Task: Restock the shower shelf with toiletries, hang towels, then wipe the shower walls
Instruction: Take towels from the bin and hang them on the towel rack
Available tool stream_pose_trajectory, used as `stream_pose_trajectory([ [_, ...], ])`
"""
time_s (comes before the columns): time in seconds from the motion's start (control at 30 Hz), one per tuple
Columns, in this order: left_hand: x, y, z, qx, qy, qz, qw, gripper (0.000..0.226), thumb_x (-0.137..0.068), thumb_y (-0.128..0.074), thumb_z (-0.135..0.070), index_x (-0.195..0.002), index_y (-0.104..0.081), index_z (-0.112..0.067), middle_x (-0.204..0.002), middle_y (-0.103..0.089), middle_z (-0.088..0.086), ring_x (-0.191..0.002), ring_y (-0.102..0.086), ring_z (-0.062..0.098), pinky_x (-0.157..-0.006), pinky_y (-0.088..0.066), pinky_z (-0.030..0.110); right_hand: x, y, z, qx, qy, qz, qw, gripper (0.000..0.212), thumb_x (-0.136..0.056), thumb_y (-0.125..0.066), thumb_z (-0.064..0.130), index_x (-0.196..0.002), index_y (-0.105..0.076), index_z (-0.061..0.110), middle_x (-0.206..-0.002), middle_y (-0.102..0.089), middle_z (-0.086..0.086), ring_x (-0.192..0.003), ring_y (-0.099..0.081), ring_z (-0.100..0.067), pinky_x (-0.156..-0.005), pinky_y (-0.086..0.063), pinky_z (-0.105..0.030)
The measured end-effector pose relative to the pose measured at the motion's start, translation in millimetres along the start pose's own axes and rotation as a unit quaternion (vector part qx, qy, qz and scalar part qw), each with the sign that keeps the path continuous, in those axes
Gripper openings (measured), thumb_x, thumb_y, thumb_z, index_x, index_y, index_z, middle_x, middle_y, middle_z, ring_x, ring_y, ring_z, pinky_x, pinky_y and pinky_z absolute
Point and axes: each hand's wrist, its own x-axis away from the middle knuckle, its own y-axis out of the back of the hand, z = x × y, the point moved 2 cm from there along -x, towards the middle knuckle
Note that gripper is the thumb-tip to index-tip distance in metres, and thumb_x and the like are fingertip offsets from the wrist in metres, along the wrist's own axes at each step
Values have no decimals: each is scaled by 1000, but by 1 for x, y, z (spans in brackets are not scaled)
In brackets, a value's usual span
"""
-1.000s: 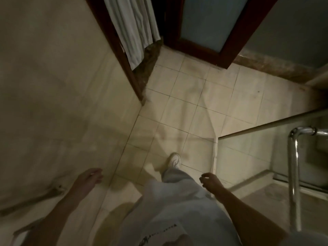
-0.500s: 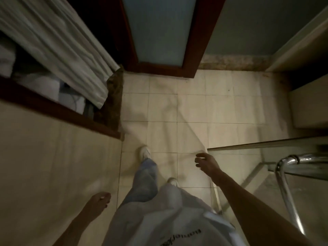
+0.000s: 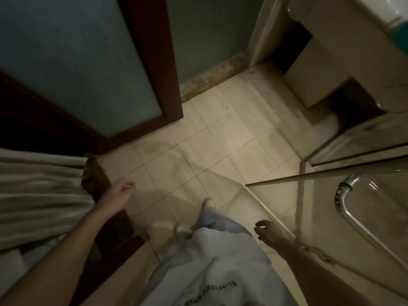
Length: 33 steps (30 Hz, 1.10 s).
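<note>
now — left hand (image 3: pixel 120 193), right hand (image 3: pixel 268 231) — loose

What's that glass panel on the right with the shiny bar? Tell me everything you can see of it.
The glass shower door is a clear upright pane seen from above, its thin top edge crossing the right side above the tiled floor. A curved chrome tube handle is mounted on it. The right hand hovers near its edge; contact is unclear.

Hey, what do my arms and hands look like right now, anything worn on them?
Left arm and right arm are bare, no sleeves in view. Left hand and right hand wear no gloves; no watch or ring shows in dim light. Pale shirt with dark lettering below.
</note>
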Motion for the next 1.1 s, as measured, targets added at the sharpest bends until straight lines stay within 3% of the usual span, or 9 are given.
stream_pose_trajectory([
  [0.17,-79,36,-59,-51,-25,6,998,13,-99,-58,-32,-112,-62,-32,-113,-67,3,-105,-64,24,-98,-51,41,-41,-6,30,-25,-30,34,999,38,-96,-62,22,-130,-60,4,-121,-68,-15,-107,-67,-31,-99,-53,-44],
  [0.27,-108,32,-77,-134,-10,60,989,18,-101,-54,-30,-118,-60,-31,-119,-65,1,-112,-60,23,-100,-49,40,-66,14,73,-42,-20,41,998,37,-96,-60,23,-130,-59,6,-122,-68,-13,-106,-67,-27,-97,-53,-39],
  [0.37,-124,25,-90,-211,10,135,968,31,-102,-53,-31,-132,-57,-24,-120,-64,0,-109,-61,19,-94,-49,30,-89,51,123,-74,6,30,997,35,-96,-60,26,-127,-61,9,-119,-69,-12,-102,-68,-26,-95,-54,-40],
  [0.47,-140,24,-121,-248,19,165,954,28,-102,-53,-35,-129,-53,-27,-112,-61,-1,-100,-61,15,-81,-46,25,-115,100,172,-80,43,7,996,34,-97,-59,27,-127,-62,10,-117,-69,-12,-101,-68,-26,-92,-53,-37],
  [0.63,-183,26,-179,-273,-10,152,950,27,-102,-53,-34,-127,-56,-26,-120,-65,1,-104,-60,13,-90,-48,25,-151,189,239,-115,57,-29,991,35,-96,-58,27,-128,-62,13,-116,-70,-11,-100,-68,-27,-92,-54,-36],
  [0.83,-270,26,-258,-366,-36,221,903,38,-102,-51,-39,-136,-55,-23,-132,-63,-1,-109,-59,10,-91,-47,23,-172,271,271,-62,61,-77,993,37,-98,-53,29,-133,-57,19,-122,-68,-5,-108,-64,-24,-88,-48,-29],
  [0.93,-323,16,-326,-385,-66,221,894,36,-101,-54,-37,-133,-58,-23,-128,-64,-2,-110,-62,14,-91,-49,25,-182,294,267,-27,32,-77,996,37,-99,-51,31,-134,-56,20,-125,-68,-4,-113,-63,-24,-92,-47,-29],
  [1.0,-353,4,-382,-396,-98,228,884,28,-100,-56,-35,-126,-61,-24,-124,-67,-2,-110,-64,16,-91,-50,27,-185,304,261,-64,-6,-83,994,37,-99,-52,30,-134,-57,19,-125,-67,-4,-114,-63,-24,-91,-46,-27],
  [1.1,-391,-24,-473,-364,-122,244,890,23,-100,-57,-30,-120,-64,-22,-118,-68,0,-110,-64,19,-95,-48,29,-188,307,249,-189,-94,-78,974,37,-99,-55,30,-133,-59,16,-124,-67,-8,-103,-65,-22,-75,-48,-23],
])
